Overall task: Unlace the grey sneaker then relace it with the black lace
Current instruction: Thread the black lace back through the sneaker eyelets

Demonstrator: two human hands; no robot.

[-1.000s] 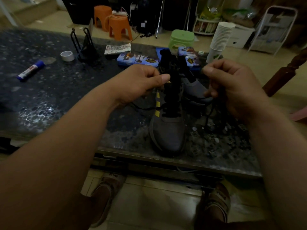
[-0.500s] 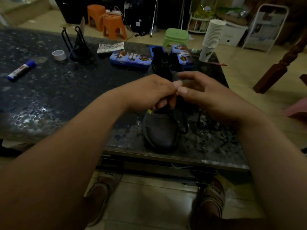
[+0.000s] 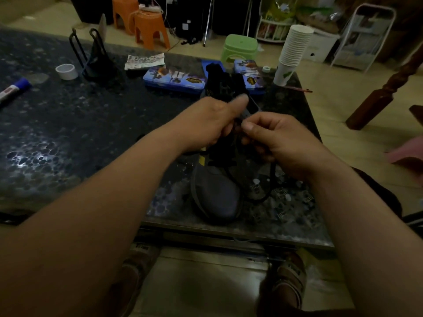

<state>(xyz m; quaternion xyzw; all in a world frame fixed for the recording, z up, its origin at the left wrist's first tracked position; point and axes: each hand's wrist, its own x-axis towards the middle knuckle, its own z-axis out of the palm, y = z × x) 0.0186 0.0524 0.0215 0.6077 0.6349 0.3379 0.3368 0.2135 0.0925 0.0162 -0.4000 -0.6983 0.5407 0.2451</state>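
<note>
The grey sneaker stands on the dark speckled table, toe toward me, near the front edge. My left hand grips the shoe's upper at the eyelets, thumb raised over the black tongue. My right hand pinches the black lace just right of the eyelets. A loop of that lace hangs from my right hand onto the table beside the toe. The eyelet rows are hidden behind my fingers.
Behind the shoe lie two blue tins, a stack of paper cups and a small cap. To the left are a tape roll, a black wire stand and a marker. Stools stand on the floor beyond.
My hands came together over the sneaker's eyelets from being apart. My right hand has since dropped slightly and pinches the lace closer to the shoe; my left thumb has lifted.
</note>
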